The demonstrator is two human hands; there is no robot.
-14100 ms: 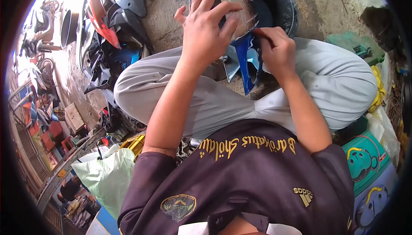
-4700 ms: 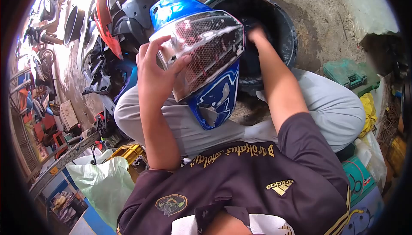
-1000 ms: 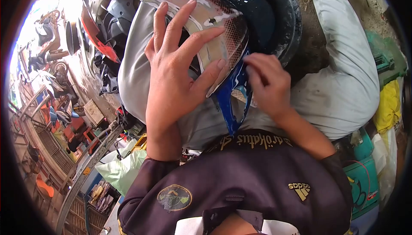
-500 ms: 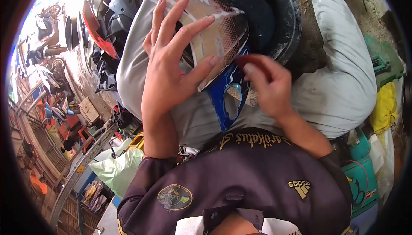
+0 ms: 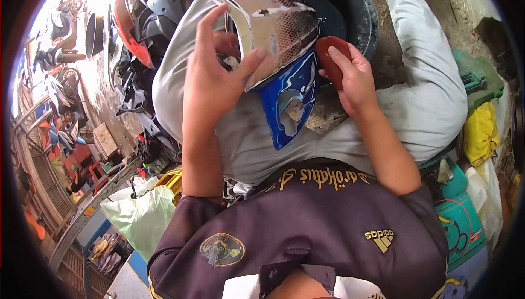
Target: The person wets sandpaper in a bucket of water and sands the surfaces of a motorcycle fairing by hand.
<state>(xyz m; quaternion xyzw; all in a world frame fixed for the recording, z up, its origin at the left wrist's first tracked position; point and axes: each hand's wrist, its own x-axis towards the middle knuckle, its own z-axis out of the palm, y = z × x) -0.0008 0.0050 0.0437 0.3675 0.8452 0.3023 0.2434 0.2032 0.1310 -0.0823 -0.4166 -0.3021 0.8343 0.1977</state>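
A blue motorcycle-type body panel (image 5: pixel 290 88) with a sanded beige and honeycomb-patterned face lies across my lap, its pointed blue end towards my shirt. My left hand (image 5: pixel 216 69) grips its left edge, thumb on the face and some fingers in the gap behind the edge. To the right of the panel, my right hand (image 5: pixel 353 75) pinches a dark red, flat piece (image 5: pixel 331 58) like sandpaper, thumb on top. This piece is raised clear of the panel's surface.
A black tub (image 5: pixel 363 20) stands behind the panel. Red and dark body parts (image 5: pixel 128 31) lie on the left. A pale green bag (image 5: pixel 139 217), a yellow cloth (image 5: pixel 481 132) and a teal case (image 5: pixel 462 228) are around me.
My right hand has lifted away from the panel's edge, bringing the red piece into clear view. My left hand's fingers have moved from spread over the face to around the left edge.
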